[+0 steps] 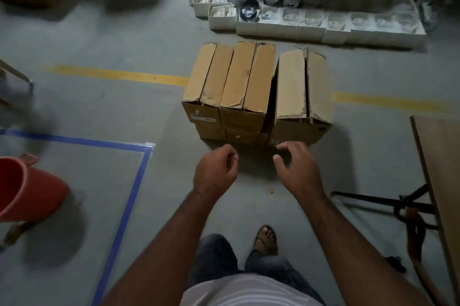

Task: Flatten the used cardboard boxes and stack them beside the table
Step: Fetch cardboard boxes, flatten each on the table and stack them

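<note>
The cardboard boxes (256,94) stand unflattened on the grey floor (149,111) straight ahead — a tight block on the left with 4 closed top flaps showing, and 1 more box just beside it on the right, a dark gap between them. Their far edges sit near a row of white trays (323,26); a yellow floor line (117,74) runs behind them on both sides.

Both hands hover just short of the boxes' near edge, touching nothing. The left hand (215,171) has its fingers loosely curled and holds nothing; the right hand (297,168) is spread, fingers bent downward.

The table (440,171) edge juts in at the right, its dark legs (383,201) splayed on the floor beside the person's foot (266,238). Bare floor lies between the boxes and the table. To the left — blue tape (129,196) marks a corner, with an orange bucket (27,191) inside it.
</note>
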